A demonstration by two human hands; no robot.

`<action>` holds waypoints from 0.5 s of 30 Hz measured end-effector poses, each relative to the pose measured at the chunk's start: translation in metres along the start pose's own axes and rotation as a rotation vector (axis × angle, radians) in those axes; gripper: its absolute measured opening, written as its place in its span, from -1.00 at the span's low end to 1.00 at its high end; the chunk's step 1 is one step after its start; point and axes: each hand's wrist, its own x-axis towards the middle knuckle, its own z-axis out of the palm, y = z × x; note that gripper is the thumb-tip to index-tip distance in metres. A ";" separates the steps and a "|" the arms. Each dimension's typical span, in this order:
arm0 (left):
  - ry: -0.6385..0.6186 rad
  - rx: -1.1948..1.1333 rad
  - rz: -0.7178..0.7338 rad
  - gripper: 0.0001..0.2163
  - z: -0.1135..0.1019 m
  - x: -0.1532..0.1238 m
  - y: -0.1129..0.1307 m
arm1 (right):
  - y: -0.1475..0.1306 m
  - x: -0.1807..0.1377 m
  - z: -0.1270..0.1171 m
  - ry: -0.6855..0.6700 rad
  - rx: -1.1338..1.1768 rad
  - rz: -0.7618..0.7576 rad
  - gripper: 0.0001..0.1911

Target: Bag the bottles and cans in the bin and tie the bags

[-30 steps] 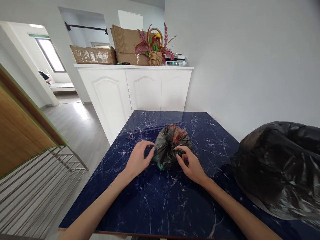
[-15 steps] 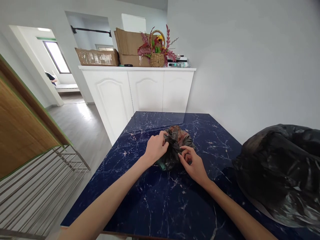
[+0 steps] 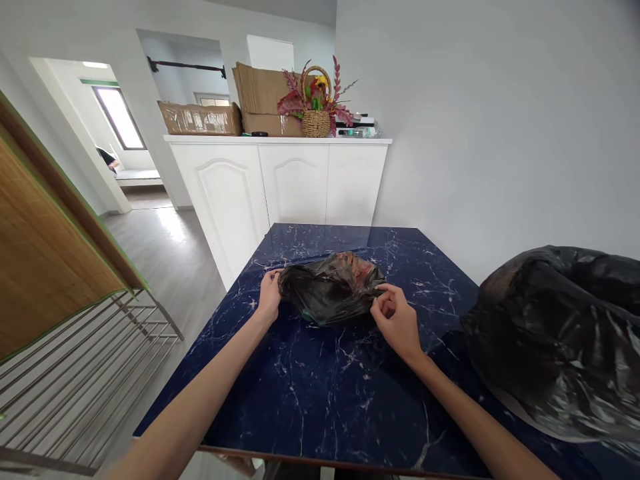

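A small black plastic bag (image 3: 327,293) lies on the dark blue marbled table (image 3: 310,400), bulging with contents I cannot make out; reddish-brown and greenish tones show through the thin film. My left hand (image 3: 270,293) is closed on the bag's gathered left end, pulled out to the side. On the opposite side, my right hand (image 3: 395,317) pinches the bag's right edge between thumb and fingers. Between the two hands the plastic is stretched sideways.
A large black plastic bag (image 3: 555,340) lines a round container at the table's right. Beyond the table stands a white cabinet (image 3: 295,180) bearing cardboard boxes (image 3: 200,119) and a flower basket (image 3: 316,123). A metal rack (image 3: 90,373) stands at left.
My left hand has moved left, drawing out one end of the small bag. My right hand has shifted slightly right. The bag went from bunched up to stretched wide.
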 end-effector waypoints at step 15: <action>-0.450 0.688 0.828 -0.71 -0.009 -0.067 0.043 | -0.058 0.038 0.035 -0.633 -0.383 -0.397 -0.48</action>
